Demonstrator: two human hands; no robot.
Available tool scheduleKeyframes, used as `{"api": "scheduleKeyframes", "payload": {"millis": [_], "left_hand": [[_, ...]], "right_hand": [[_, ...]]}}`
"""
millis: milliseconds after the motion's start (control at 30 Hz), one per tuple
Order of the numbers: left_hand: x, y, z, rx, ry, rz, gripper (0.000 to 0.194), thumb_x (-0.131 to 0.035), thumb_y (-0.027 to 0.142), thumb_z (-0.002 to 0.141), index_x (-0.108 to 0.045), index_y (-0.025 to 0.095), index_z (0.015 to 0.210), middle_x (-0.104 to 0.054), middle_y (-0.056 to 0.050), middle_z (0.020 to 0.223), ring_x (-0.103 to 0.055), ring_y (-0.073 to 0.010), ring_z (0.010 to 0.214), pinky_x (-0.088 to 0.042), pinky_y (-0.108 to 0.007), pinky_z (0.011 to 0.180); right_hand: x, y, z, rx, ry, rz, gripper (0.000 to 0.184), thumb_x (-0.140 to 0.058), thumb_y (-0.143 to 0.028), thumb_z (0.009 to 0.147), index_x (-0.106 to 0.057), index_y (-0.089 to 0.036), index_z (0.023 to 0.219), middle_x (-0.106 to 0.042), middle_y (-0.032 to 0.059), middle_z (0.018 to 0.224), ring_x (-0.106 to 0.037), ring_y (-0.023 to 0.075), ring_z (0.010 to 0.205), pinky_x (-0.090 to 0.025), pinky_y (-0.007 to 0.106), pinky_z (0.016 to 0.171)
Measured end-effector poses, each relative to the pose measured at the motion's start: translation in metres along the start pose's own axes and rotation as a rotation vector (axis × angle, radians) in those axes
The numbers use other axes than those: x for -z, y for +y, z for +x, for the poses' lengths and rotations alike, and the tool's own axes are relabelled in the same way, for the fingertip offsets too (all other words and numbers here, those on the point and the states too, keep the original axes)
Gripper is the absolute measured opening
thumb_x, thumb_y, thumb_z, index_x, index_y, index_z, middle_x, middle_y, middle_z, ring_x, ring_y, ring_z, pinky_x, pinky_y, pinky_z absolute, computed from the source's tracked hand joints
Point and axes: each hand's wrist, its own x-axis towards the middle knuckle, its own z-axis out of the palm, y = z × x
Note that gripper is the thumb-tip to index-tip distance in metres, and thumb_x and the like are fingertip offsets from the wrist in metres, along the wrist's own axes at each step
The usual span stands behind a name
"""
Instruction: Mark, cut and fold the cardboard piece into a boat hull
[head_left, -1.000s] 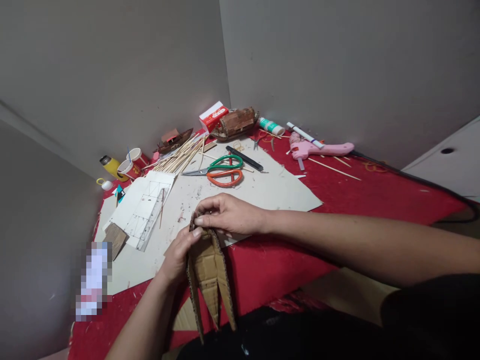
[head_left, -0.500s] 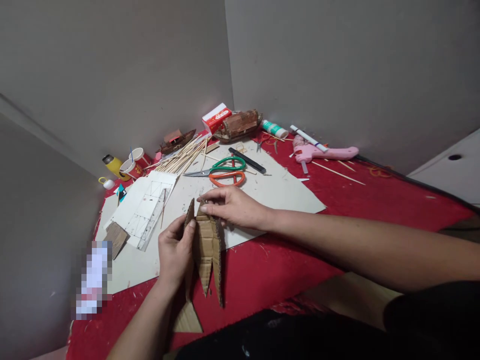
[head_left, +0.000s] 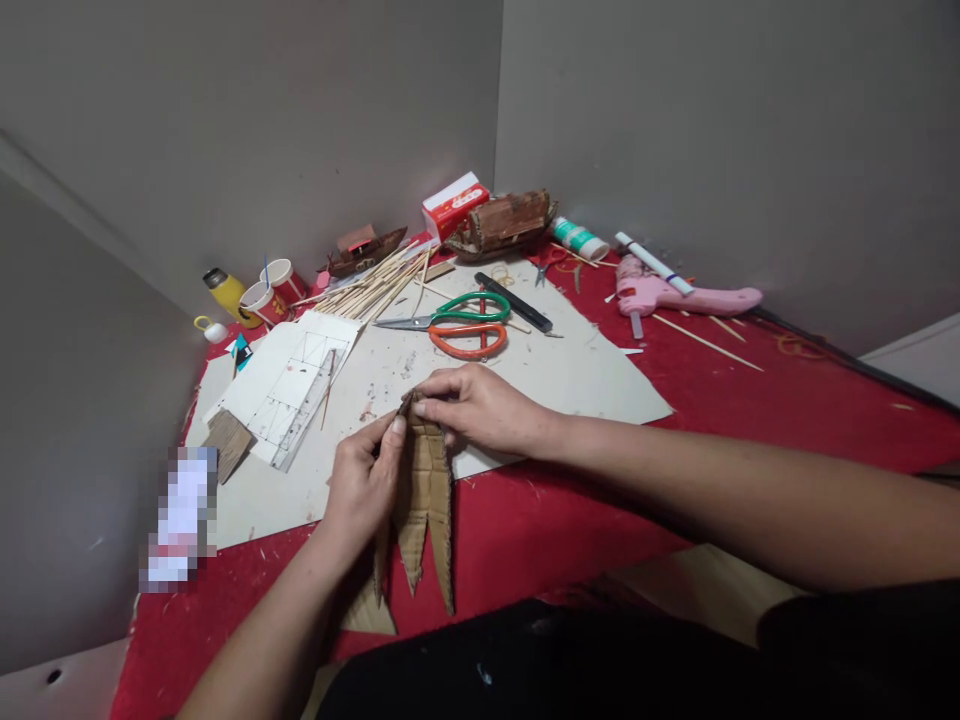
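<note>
A brown corrugated cardboard piece [head_left: 426,480], creased and cut into long pointed flaps, hangs between my two hands over the table's near side. My left hand [head_left: 367,470] is closed on its left flap, thumb on the near face. With thumb and fingers, my right hand [head_left: 480,405] pinches the upper end. The top tips of the flaps meet between both hands; the lower points spread apart. Just beyond my right hand lie scissors [head_left: 450,325] with one green and one orange handle, and a black utility knife [head_left: 514,303].
Wooden sticks [head_left: 382,285], a drawn plan [head_left: 300,375] and a wood scrap [head_left: 229,445] lie on the white board [head_left: 592,370]. Behind are two model boats [head_left: 506,225], a red box [head_left: 454,205], paper cups [head_left: 262,303] and a yellow bottle [head_left: 229,295]. A pink glue gun [head_left: 675,295] lies right.
The left flap's upper tip has come in to the right, closing the gap at the top of the cardboard. My hands are closer together. The camera view has shifted slightly.
</note>
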Motion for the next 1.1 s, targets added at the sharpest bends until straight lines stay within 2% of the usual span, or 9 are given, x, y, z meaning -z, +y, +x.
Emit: {"api": "scheduleKeyframes", "payload": {"millis": [133, 267, 367, 467, 600, 733, 833, 1000, 1100], "left_hand": [[-0.002, 0.006, 0.002, 0.003, 0.002, 0.009, 0.033, -0.056, 0.043, 0.092, -0.075, 0.018, 0.081, -0.062, 0.001, 0.070, -0.050, -0.0168, 0.069, -0.038, -0.025, 0.066], [-0.001, 0.011, 0.010, 0.024, -0.018, 0.017, 0.036, -0.058, 0.045, 0.089, -0.066, 0.018, 0.066, -0.054, 0.002, 0.062, -0.043, -0.0151, 0.063, -0.036, -0.025, 0.063], [0.000, 0.013, 0.019, 0.026, -0.047, 0.018, 0.039, -0.059, 0.046, 0.088, -0.064, 0.018, 0.062, -0.056, 0.002, 0.063, -0.044, -0.0151, 0.063, -0.036, -0.025, 0.064], [-0.002, 0.011, 0.028, 0.012, -0.079, 0.009, 0.037, -0.056, 0.047, 0.091, -0.069, 0.018, 0.071, -0.060, 0.001, 0.065, -0.048, -0.0164, 0.066, -0.038, -0.025, 0.064], [-0.010, 0.007, 0.040, 0.001, -0.119, -0.058, 0.034, -0.056, 0.047, 0.092, -0.075, 0.019, 0.097, -0.070, -0.001, 0.080, -0.058, -0.0197, 0.078, -0.043, -0.027, 0.075], [-0.016, 0.000, 0.050, 0.005, -0.154, -0.124, 0.036, -0.057, 0.047, 0.092, -0.075, 0.019, 0.106, -0.074, -0.003, 0.098, -0.063, -0.0232, 0.094, -0.044, -0.030, 0.088], [-0.014, -0.004, 0.055, 0.119, -0.208, -0.249, 0.034, -0.062, 0.045, 0.089, -0.074, 0.019, 0.108, -0.075, -0.003, 0.102, -0.065, -0.0248, 0.100, -0.044, -0.032, 0.094], [-0.011, -0.006, 0.059, 0.380, -0.306, -0.702, 0.039, -0.061, 0.046, 0.087, -0.072, 0.019, 0.113, -0.076, -0.007, 0.102, -0.068, -0.0265, 0.102, -0.047, -0.037, 0.097], [-0.013, -0.009, 0.057, 0.512, -0.312, -0.778, 0.039, -0.065, 0.047, 0.085, -0.074, 0.017, 0.108, -0.077, -0.008, 0.098, -0.069, -0.0279, 0.101, -0.049, -0.039, 0.095]], "right_hand": [[-0.001, -0.001, 0.000, 0.016, 0.043, -0.008, 0.020, -0.051, -0.009, 0.086, -0.071, -0.013, 0.090, -0.061, -0.0002, 0.072, -0.051, 0.0080, 0.050, -0.048, 0.021, 0.046], [0.002, -0.003, 0.002, 0.051, 0.110, -0.065, 0.027, -0.053, -0.007, 0.084, -0.068, -0.012, 0.106, -0.056, -0.0004, 0.075, -0.050, 0.0098, 0.054, -0.047, 0.022, 0.046], [0.008, -0.005, 0.005, 0.107, 0.168, -0.149, 0.028, -0.056, -0.005, 0.082, -0.068, -0.012, 0.106, -0.055, -0.0009, 0.075, -0.053, 0.0124, 0.064, -0.047, 0.025, 0.057], [0.014, -0.007, 0.007, 0.164, 0.207, -0.239, 0.023, -0.057, -0.003, 0.082, -0.068, -0.013, 0.099, -0.058, -0.0008, 0.075, -0.054, 0.0136, 0.072, -0.045, 0.026, 0.067], [0.020, -0.006, 0.012, 0.196, 0.218, -0.345, 0.020, -0.058, 0.000, 0.080, -0.069, -0.013, 0.090, -0.063, 0.0005, 0.076, -0.056, 0.0141, 0.072, -0.044, 0.028, 0.071], [0.024, -0.005, 0.016, 0.189, 0.223, -0.409, 0.020, -0.058, 0.003, 0.078, -0.069, -0.013, 0.084, -0.065, 0.0020, 0.075, -0.057, 0.0150, 0.071, -0.043, 0.028, 0.070], [0.027, -0.006, 0.017, 0.169, 0.207, -0.413, 0.020, -0.058, 0.003, 0.077, -0.069, -0.013, 0.081, -0.066, 0.0021, 0.074, -0.058, 0.0150, 0.071, -0.043, 0.028, 0.069], [0.032, -0.007, 0.017, 0.128, 0.226, -0.357, 0.016, -0.057, -0.001, 0.081, -0.067, -0.014, 0.082, -0.065, 0.0007, 0.074, -0.059, 0.0140, 0.070, -0.044, 0.026, 0.066], [0.032, -0.008, 0.016, 0.107, 0.242, -0.311, 0.013, -0.056, -0.005, 0.083, -0.064, -0.015, 0.085, -0.061, -0.0021, 0.070, -0.056, 0.0119, 0.062, -0.043, 0.023, 0.057]]}}
